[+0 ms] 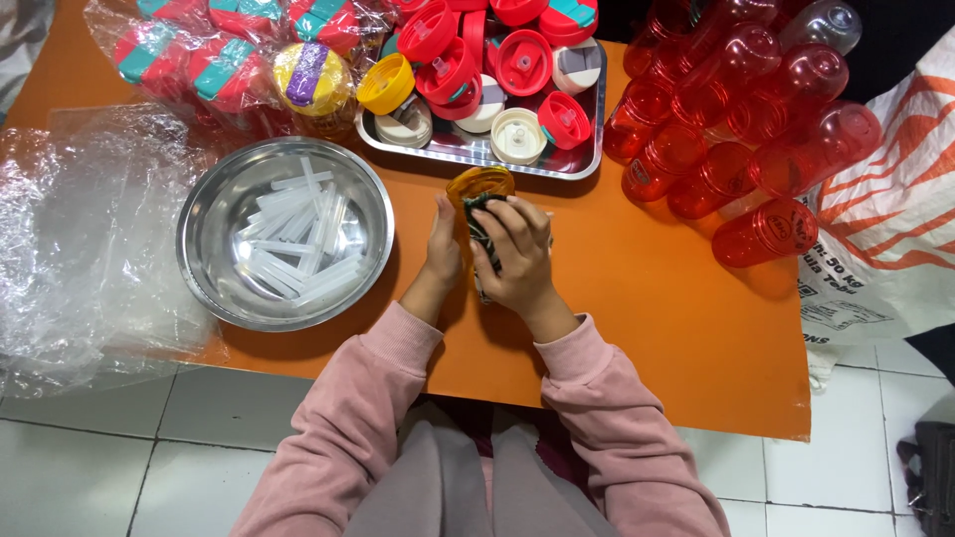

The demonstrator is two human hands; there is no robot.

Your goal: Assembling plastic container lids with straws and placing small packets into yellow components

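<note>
Far left, loose clear plastic sheeting (80, 249) spills over the table (647, 298) edge, so a brush from a sleeve could drag it off, I'd judge. Next over, the steel bowl (286, 233) w/ clear straws (298, 234) sits close to the near edge, just beside the left forearm; an elbow nudge might tip it. Centre now: left hand (443, 249) lies flat along the side of an amber bottle (480, 189), steadying it, fingers extended, not wrapped. Right hand (512, 254) has its grip curled over a dark green cloth or pad (480, 224) pressed on the bottle, which lies on its side on the table right in front of the tray (587, 149) of lids (522, 60). Round bottle, so it could roll if the left hand eases off. Right side, the heap of red bottles (736, 129) is stacked loosely; the nearest one looks close to the table's right edge, so one knock and several could roll off onto the white sack (885, 219).
</note>
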